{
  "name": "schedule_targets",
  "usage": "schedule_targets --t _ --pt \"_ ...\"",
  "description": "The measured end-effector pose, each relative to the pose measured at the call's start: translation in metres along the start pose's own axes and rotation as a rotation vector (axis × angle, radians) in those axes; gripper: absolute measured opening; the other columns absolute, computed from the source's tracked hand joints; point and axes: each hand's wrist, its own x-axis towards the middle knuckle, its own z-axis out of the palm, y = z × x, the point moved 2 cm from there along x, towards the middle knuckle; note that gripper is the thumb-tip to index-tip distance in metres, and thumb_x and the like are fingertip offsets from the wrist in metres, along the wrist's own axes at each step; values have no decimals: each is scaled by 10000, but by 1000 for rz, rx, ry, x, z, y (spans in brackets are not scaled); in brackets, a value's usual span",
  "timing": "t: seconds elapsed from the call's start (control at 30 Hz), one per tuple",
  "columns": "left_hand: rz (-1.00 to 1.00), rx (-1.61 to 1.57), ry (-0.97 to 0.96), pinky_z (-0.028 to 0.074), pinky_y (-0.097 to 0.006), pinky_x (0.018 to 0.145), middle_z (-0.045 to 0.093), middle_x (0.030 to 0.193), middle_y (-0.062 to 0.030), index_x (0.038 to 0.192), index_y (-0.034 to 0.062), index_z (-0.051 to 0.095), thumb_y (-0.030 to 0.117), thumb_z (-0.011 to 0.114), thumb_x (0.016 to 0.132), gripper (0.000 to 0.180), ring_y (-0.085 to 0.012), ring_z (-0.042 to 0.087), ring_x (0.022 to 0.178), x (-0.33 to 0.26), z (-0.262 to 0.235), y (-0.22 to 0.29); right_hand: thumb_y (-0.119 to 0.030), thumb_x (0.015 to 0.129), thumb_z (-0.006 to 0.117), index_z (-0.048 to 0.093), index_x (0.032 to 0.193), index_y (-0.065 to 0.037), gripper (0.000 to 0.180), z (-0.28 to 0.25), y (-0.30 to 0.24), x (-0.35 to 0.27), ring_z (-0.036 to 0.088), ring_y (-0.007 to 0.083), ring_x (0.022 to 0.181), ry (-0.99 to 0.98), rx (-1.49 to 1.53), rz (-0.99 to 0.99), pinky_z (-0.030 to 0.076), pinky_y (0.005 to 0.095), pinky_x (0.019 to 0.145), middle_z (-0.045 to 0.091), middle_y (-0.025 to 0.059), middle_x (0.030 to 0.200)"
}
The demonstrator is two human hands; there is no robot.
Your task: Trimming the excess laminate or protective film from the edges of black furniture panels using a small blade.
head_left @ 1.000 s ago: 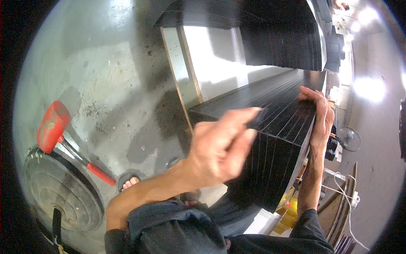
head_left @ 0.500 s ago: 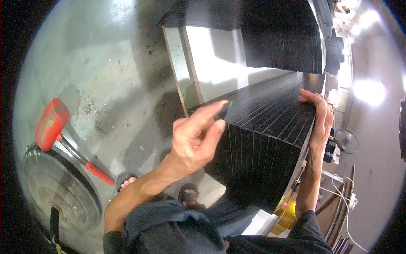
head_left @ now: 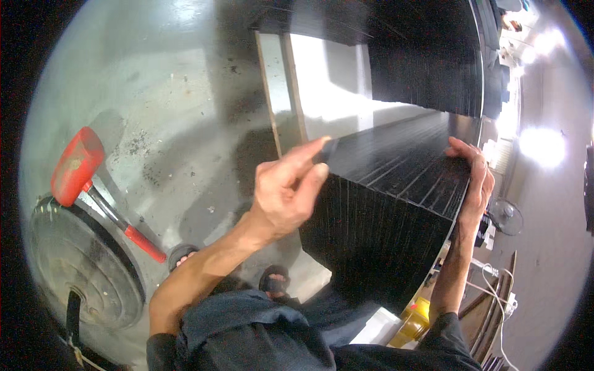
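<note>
My left hand [head_left: 281, 193] is closed in a pinch above the near left corner of a stack of black boards [head_left: 380, 241]. Between its thumb and forefinger is a small flat black piece [head_left: 330, 148], slightly blurred, its exact kind unclear. At the stack's right edge rests my right hand [head_left: 475, 179], fingers stretched and curving over the top face of the boards. The boards stand packed side by side, thin pale seams running along their top.
A second black stack [head_left: 424, 68] stands beyond, near a white panel [head_left: 328, 74]. Left on the floor lie a red-headed mallet [head_left: 77, 164] and a round black weight plate [head_left: 86, 266]. Yellow containers [head_left: 413, 323] and a white cable [head_left: 495, 290] sit at lower right.
The view has shifted a little, so the stacks appear farther right. My left hand still pinches the black piece at the near corner; my right hand stays at the right edge.
</note>
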Motion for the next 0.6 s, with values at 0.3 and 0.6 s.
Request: schedule_targets --t 0.3,0.6 --pt "207 93 19 440 -249 547 613 648 -52 1264 -6 659 32 686 893 373 -97 563 549 1 3 -1 -363 1054 310 701 1107 37 561 2 -3 1 610 215 935 12 11 17 434 313 916 664 112 946" --pt "343 62 -2 514 -282 589 748 946 -160 1190 -10 692 8 702 866 325 -149 625 575 11 15 22 -375 1057 287 702 1143 6 570 4 3 -3 625 215 981 -2 -37 32 437 325 944 686 111 978"
